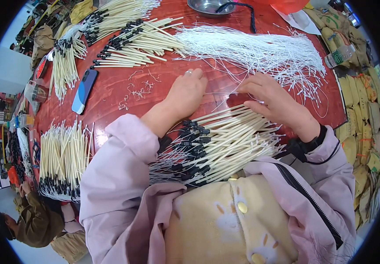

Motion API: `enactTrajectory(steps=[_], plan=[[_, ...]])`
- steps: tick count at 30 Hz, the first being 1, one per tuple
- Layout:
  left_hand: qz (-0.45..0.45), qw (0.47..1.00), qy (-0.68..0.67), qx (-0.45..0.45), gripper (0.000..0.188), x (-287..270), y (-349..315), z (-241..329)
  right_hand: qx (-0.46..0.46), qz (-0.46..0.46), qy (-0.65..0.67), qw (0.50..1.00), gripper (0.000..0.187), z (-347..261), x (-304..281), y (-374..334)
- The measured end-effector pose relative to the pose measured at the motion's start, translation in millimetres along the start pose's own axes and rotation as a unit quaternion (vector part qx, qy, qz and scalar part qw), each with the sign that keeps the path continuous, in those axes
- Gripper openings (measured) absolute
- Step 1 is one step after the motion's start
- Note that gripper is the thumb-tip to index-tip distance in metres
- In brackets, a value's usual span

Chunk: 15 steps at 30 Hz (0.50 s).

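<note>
My left hand (186, 93) is closed, knuckles up, on a thin white string (220, 93) that runs across to the right. The string's other end meets the curled fingertips of my right hand (271, 97), whose thumb sits a little apart from them. Just below both hands lies a pile of pale sticks (229, 136) with black ends on the left and white threads coming out. Beyond my right hand a large bundle of loose white strings (256, 46) spreads over the red table (110, 94). What my left fingertips grip is partly hidden.
More black-ended sticks lie in a pile (64, 156) at left and in bundles (132, 44) at the back. A blue phone (84, 91), thread scraps (139, 91), a metal bowl (209, 6) and a plastic bottle (340, 56) are around. Sacks (359, 114) stand right; another person (38, 220) sits left.
</note>
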<state>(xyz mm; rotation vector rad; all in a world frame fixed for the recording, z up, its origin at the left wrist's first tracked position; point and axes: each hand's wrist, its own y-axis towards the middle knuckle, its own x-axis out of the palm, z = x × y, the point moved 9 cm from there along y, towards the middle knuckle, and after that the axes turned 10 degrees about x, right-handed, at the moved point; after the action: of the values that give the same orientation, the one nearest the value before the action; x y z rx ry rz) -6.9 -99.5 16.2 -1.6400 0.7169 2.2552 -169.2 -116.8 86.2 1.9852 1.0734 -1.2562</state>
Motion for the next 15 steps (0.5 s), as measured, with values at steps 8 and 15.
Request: enactTrajectory(steps=[8, 15], plan=[[-0.034, 0.979, -0.014, -0.203, 0.010, -42, -127, -36, -0.023, 0.013, 0.011, 1.000, 0.044, 1, 15, 18], [0.032, 0.973, -0.020, -0.229, 0.021, -62, -138, -28, -0.009, -0.010, -0.023, 1.000, 0.051, -9, 35, 46]])
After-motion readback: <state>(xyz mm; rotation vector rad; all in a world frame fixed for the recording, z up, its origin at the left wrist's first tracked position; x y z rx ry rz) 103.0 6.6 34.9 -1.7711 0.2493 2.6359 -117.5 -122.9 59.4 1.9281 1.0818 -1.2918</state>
